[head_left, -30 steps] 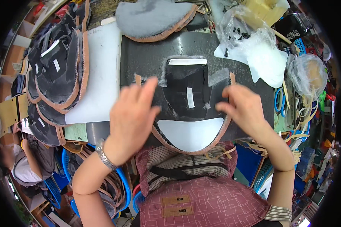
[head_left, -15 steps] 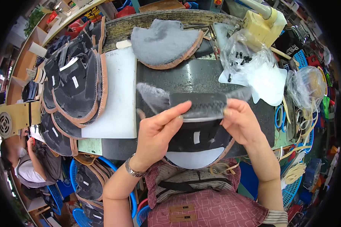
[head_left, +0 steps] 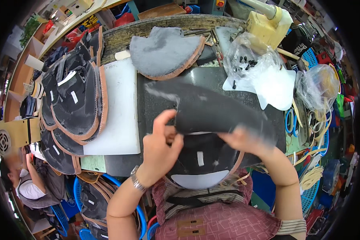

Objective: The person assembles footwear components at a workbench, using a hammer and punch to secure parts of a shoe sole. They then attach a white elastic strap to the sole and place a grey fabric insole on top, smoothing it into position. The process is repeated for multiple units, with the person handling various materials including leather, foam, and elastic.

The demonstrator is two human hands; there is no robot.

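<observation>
crowded bench, dark piece lifted in both hands

a cluttered workbench (head_left: 120,120) carries a stack of dark shoe uppers (head_left: 74,100) at the left and a grey piece (head_left: 164,52) at the back. the left hand (head_left: 160,148) pinches the near edge of a dark fabric piece (head_left: 212,110), raised above another upper (head_left: 204,160) on the mat. the right hand (head_left: 244,140), blurred, grips the same piece's lower edge. held only at the edges, the limp piece may well fold or slip and land crooked.

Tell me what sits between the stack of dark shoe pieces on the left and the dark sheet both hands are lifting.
In the head view, a white board lies flat between the stack of dark shoe pieces and the dark sheet.
</observation>
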